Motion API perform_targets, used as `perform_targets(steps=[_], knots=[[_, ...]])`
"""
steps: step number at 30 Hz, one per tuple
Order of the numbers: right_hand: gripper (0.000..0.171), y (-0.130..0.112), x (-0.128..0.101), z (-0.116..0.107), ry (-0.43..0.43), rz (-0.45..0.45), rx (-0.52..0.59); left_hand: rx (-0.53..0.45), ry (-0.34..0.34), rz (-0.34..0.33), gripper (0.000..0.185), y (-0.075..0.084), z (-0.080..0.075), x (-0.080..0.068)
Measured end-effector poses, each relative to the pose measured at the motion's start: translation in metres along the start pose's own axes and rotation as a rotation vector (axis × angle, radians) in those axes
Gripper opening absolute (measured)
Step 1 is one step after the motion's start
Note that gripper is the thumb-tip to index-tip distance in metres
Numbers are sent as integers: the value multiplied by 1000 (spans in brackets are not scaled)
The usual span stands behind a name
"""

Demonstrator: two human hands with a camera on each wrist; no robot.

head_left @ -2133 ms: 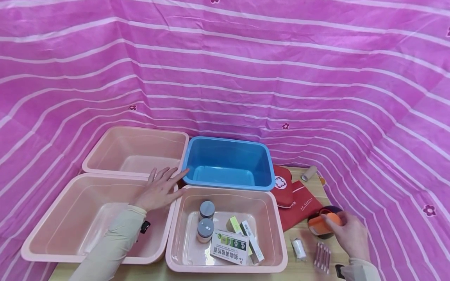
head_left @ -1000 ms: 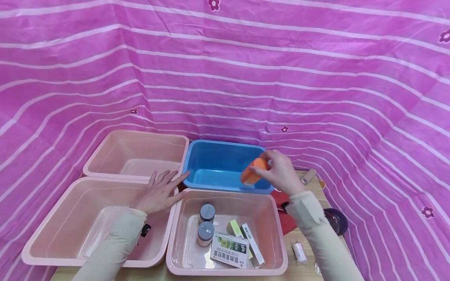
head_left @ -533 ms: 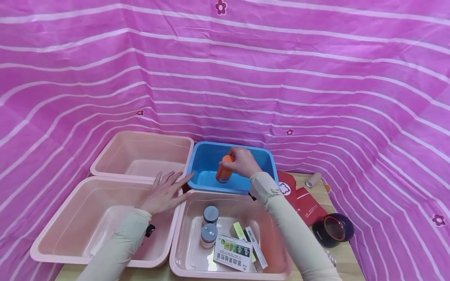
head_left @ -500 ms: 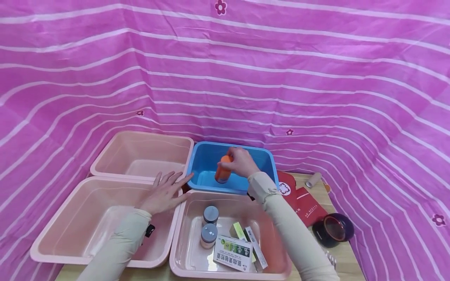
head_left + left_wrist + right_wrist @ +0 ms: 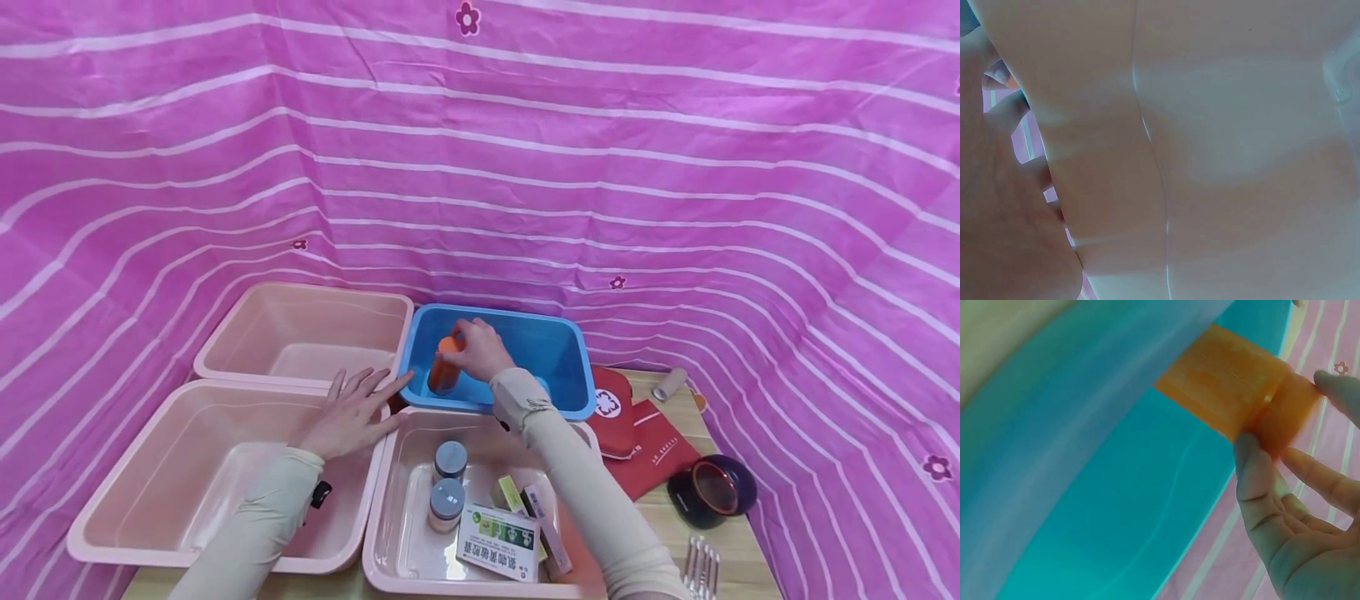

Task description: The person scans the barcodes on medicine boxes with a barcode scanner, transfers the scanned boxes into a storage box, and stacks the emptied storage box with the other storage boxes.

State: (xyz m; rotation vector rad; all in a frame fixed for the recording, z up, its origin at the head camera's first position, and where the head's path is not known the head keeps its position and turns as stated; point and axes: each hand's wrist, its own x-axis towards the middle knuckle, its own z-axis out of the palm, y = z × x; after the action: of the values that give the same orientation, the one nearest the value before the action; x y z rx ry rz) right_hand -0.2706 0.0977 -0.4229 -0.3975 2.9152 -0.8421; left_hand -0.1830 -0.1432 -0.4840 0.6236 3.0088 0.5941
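In the head view my right hand (image 5: 480, 350) reaches into the blue bin (image 5: 536, 342). It holds an orange bottle (image 5: 442, 377) by the cap, near the bin's left end. The right wrist view shows the thumb and fingers around the cap of the bottle (image 5: 1225, 381), which tilts in that view; the bin's rim hides its lower end. My left hand (image 5: 352, 421), fingers spread and straight, rests at the rims where the bins meet. The left wrist view shows part of the hand (image 5: 1010, 206) beside a pink bin wall (image 5: 1097, 144).
The front right pink bin (image 5: 480, 588) contains two grey-lidded jars (image 5: 448, 498), a white box (image 5: 497, 542) and narrow boxes (image 5: 546, 533). Two more pink bins stand left. At right lie a red pouch (image 5: 611, 429), red bag (image 5: 663, 450), dark cup (image 5: 712, 492), ampoules (image 5: 701, 567) and beige roll (image 5: 670, 383).
My right hand has picked up the orange bottle from beside the dark cup at the right, carried it left, and lowered it into the blue bin. The left hand has stayed in place.
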Motion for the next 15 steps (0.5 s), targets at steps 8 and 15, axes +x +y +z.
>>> perform_targets(steps=[8, 15], knots=[[29, -5, -5, 0, -23, -22, 11, -10, 6, 6, 72, 1, 0, 1], [26, -17, -28, 1, -71, -89, 30, 1, 26, 28, 70, -1, 1, 0]])
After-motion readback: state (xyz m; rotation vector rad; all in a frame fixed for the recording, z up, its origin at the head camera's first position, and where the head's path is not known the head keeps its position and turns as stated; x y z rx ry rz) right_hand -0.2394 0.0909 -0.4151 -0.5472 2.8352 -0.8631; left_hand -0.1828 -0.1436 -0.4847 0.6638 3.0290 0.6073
